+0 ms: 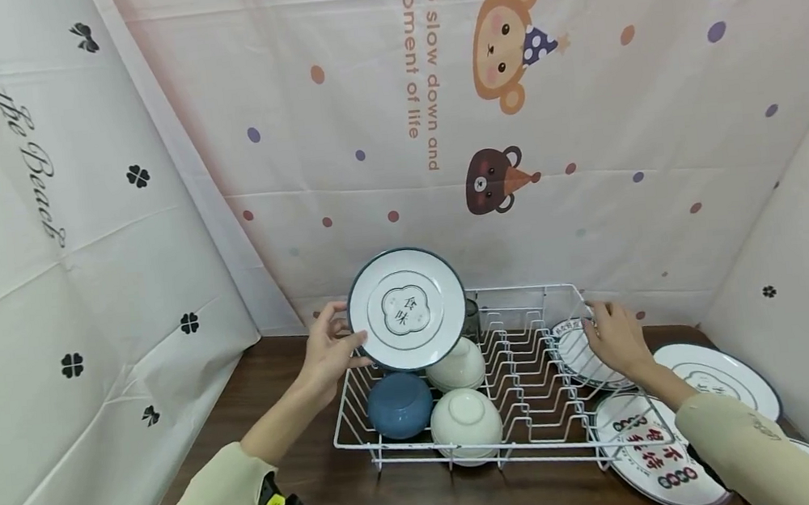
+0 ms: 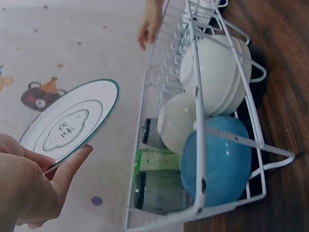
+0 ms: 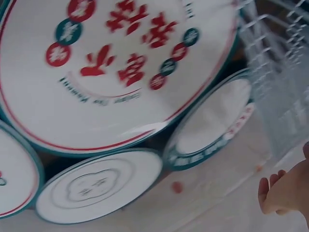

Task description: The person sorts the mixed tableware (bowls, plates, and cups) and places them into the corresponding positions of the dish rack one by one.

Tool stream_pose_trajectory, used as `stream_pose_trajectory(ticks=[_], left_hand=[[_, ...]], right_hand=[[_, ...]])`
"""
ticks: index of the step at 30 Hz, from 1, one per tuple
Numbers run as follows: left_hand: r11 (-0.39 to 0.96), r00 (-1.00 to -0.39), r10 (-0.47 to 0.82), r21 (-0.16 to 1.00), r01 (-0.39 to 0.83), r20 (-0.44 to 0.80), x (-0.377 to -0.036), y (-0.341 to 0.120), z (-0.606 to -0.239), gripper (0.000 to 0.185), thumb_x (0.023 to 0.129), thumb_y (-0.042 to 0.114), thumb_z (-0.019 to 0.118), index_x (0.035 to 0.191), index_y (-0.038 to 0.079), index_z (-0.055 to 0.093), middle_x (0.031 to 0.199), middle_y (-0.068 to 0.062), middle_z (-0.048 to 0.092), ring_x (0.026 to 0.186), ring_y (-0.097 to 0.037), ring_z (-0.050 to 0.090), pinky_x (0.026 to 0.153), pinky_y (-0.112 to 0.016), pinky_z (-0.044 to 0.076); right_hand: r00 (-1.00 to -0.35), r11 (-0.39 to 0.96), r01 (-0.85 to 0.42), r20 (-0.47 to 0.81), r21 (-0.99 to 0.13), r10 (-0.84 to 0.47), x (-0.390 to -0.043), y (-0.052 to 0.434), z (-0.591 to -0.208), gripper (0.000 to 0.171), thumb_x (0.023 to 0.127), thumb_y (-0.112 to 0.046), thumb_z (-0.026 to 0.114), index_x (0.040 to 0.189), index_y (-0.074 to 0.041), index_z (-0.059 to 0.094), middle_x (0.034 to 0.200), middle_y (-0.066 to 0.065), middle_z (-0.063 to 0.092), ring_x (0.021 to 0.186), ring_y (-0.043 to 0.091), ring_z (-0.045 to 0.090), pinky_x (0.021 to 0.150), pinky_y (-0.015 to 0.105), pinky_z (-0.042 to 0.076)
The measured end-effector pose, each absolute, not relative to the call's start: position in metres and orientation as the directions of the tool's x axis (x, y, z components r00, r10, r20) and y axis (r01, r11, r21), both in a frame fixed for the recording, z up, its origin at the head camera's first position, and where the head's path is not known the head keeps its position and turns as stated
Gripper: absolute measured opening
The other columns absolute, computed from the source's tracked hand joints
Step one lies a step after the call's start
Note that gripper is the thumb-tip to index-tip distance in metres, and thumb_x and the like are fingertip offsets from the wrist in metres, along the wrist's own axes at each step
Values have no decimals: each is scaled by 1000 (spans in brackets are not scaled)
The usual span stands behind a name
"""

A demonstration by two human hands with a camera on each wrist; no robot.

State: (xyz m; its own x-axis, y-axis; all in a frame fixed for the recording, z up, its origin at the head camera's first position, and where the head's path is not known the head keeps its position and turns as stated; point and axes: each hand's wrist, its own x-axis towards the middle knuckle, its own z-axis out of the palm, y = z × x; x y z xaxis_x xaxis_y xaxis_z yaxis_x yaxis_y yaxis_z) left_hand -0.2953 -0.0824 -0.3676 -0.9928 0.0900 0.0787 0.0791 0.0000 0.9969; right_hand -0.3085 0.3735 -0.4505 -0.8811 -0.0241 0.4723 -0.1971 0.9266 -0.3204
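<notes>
Left hand (image 1: 328, 351) pinches a white plate w/ a dark green rim (image 1: 407, 309) by its left edge, thumb on the printed face & fingers behind, so the plate stands upright above the back-left corner of the white wire dish rack (image 1: 539, 435), face toward the camera; left wrist view shows the same edge grip, plate (image 2: 70, 123) clear of the wires. Right hand (image 1: 613, 338) curls over the rack's right rim, prob. to steady it. Rack sits on a dark wood surface (image 1: 414, 503). In its left end: a blue bowl (image 1: 400, 405) & two white bowls (image 1: 466, 419), on their sides, so they fit betw. the wires. Centre slots are bare. Just right of the rack, more plates lie overlapped on the surface, incl. a big one w/ red characters (image 3: 116, 72) & a smaller plain-centred one (image 3: 99, 186). Printed cloth hangs behind & at both sides.
</notes>
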Motion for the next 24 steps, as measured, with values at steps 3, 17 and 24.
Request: stream_pose_trajectory(ticks=[3,17,24], left_hand=[[4,-987,119,994,108,106,-294,-75,-366,49,96,-11,55,141,7,46,118,-19,57,83,-14,70,70,-31,63],[38,-979,160,990,133,126,-291,-58,-373,47,97,-11,55,139,9,49,122,-24,59,92,-22,74,71,-36,64],[41,-973,200,991,129,119,-286,-51,-377,49,96,-10,57,141,8,49,126,-25,58,98,-28,74,74,-39,64]], right_hand=[[-867,863,-306,492,-401,-79,-301,346,-430,38,105,-11,49,135,13,53,121,38,55,108,52,54,88,65,44],[-896,523,-439,309,-731,-319,-263,238,-373,44,110,-20,45,148,3,42,128,28,63,110,39,69,88,36,61],[-902,313,-368,255,-875,-349,-260,242,-375,50,106,0,46,152,9,29,130,40,58,90,31,76,77,35,63]])
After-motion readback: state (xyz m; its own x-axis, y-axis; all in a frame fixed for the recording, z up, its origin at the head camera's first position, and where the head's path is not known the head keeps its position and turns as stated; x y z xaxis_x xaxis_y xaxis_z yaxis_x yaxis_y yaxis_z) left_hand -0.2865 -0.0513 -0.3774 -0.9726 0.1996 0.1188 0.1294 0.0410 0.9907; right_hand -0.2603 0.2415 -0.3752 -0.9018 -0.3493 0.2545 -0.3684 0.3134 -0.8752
